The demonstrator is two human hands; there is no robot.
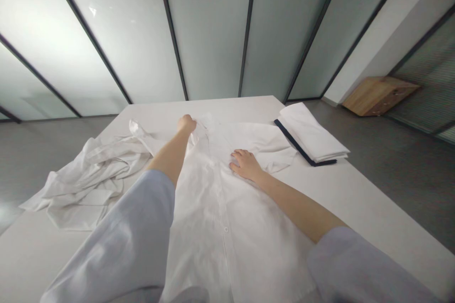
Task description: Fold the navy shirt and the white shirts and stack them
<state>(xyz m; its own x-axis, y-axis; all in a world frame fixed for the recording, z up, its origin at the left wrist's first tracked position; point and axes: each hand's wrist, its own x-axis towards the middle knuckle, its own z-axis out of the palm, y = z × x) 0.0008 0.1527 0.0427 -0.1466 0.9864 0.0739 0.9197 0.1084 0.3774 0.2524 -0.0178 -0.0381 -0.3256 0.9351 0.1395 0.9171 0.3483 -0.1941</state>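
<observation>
A white button-up shirt (pixel 202 208) lies spread on the table before me, its collar end away from me and its button placket running toward me. At the shirt's far left shoulder, my left hand (pixel 186 123) is closed on a bunched bit of the fabric. My right hand (pixel 244 164) rests flat on the upper front of the shirt, fingers spread and palm down. To the right of that hand a short sleeve lies out with some folds. The fingertips of my left hand are partly hidden by the hand itself.
On the left of the white table (pixel 359 208) lies a crumpled heap of white clothing (pixel 95 170). A folded white stack (pixel 313 132) sits on a dark flat board (pixel 295 142) at the right edge. Beyond stand frosted glass panels (pixel 209 33) and a wooden box (pixel 377 95) on the floor.
</observation>
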